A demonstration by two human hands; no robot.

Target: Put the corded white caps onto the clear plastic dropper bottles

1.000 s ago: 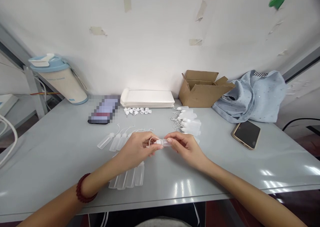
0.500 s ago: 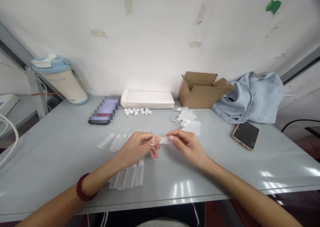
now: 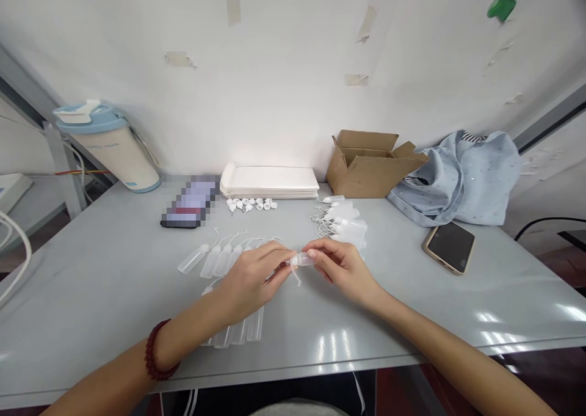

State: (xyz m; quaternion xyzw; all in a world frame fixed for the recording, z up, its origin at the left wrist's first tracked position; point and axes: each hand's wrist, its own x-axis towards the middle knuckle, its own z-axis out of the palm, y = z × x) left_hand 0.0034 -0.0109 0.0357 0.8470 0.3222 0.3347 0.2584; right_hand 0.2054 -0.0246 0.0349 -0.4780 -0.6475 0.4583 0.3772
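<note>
Both left hand (image 3: 249,283) and right hand (image 3: 341,270) pinch one plastic bottle (image 3: 302,259).

I log one head-worn camera, facing forward and down, across the near edge of the table (image 3: 91,269) toward the wall (image 3: 284,80).

dropper bottle (image 3: 303,259): translucent plastic, smooth, matt. table (image 3: 91,281): grey laminate, glossy, glare near front edge. carton (image 3: 366,175): brown corrugated cardboard, matt, slightly rough. bag (image 3: 476,184): pale blue cloth, soft, matt. phone (image 3: 451,247): dark glass screen, glossy. bracelet (image 3: 153,350): red beads, polished. tumbler (image 3: 110,150): smooth plastic.
</note>
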